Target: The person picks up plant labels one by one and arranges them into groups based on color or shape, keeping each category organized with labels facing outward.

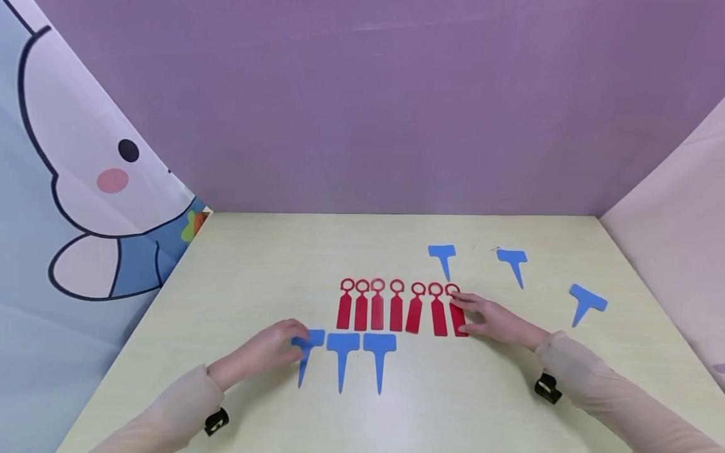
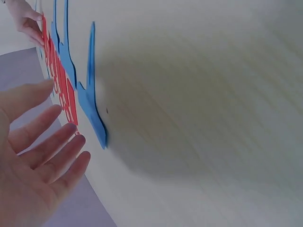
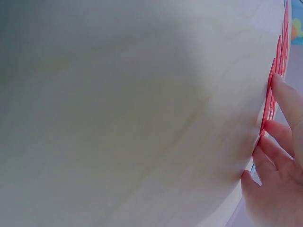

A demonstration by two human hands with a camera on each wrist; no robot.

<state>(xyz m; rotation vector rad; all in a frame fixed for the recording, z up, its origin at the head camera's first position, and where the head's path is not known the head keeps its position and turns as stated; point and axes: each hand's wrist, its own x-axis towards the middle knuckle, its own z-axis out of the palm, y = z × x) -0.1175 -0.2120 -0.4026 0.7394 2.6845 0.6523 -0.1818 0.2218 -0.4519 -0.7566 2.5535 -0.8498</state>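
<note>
Several red ring-topped tags [image 1: 396,314] lie side by side in a row on the table. My right hand [image 1: 491,319] rests at the row's right end, its thumb and fingers touching the rightmost red tag [image 1: 456,319]. In the right wrist view, that thumb and index finger lie spread along the tag's edge. In front of the row lie three blue T-shaped plant labels [image 1: 342,355]. Over the leftmost blue label [image 1: 304,362] is my left hand [image 1: 277,346], covering part of its head. The left wrist view shows that hand's fingers loosely spread, holding nothing.
Three more blue T-shaped labels lie apart at the back right: one behind the row [image 1: 443,255], one farther right [image 1: 513,261], one near the right side [image 1: 586,302]. A purple panel [image 1: 396,113] stands behind the table; a cartoon-printed cloth [image 1: 85,251] hangs left.
</note>
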